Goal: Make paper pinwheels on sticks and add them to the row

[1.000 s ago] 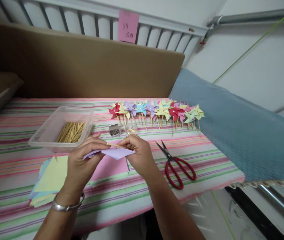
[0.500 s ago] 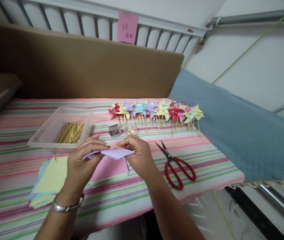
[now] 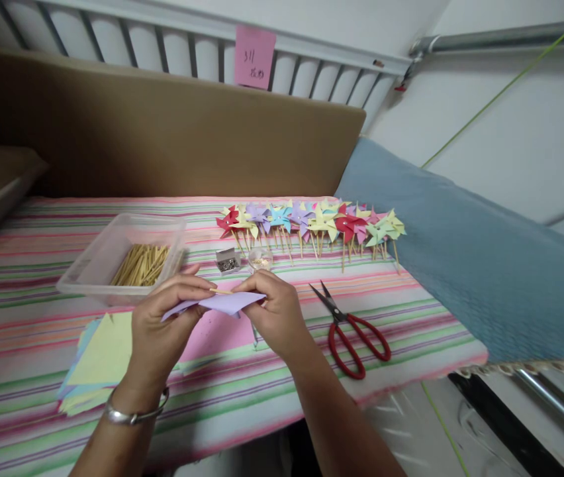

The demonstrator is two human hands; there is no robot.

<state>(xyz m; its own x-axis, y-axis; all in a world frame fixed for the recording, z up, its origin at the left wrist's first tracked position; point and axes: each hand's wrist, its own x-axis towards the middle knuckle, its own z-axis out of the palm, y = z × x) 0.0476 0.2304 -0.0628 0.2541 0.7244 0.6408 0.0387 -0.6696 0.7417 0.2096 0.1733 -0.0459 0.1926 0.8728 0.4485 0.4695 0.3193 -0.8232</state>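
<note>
Above the table, a sheet of light purple paper (image 3: 230, 303) with a pointed, folded shape is held between both hands. My left hand (image 3: 175, 301) pinches its left side, fingers on top and thumb below. My right hand (image 3: 275, 305) is closed at its right end, fingertips near the middle. A thin wooden stick (image 3: 221, 291) lies along the paper's far edge between the two hands; its ends are hidden by the fingers. Beneath the hands is a pink sheet (image 3: 227, 338) with small dark specks on it.
A clear plastic box (image 3: 83, 268) holds wooden sticks (image 3: 140, 266). Paper squares (image 3: 100, 358) are stacked at left. Behind stand a small box of metal bits (image 3: 228, 261), a little round dish (image 3: 261, 260) and several paper pinwheels (image 3: 324, 222). Red-handled scissors (image 3: 344, 324) lie open at right.
My right fingers have shifted left and inward over the stick, so less of it shows. The paper is tilted slightly differently. The left hand has hardly moved.
</note>
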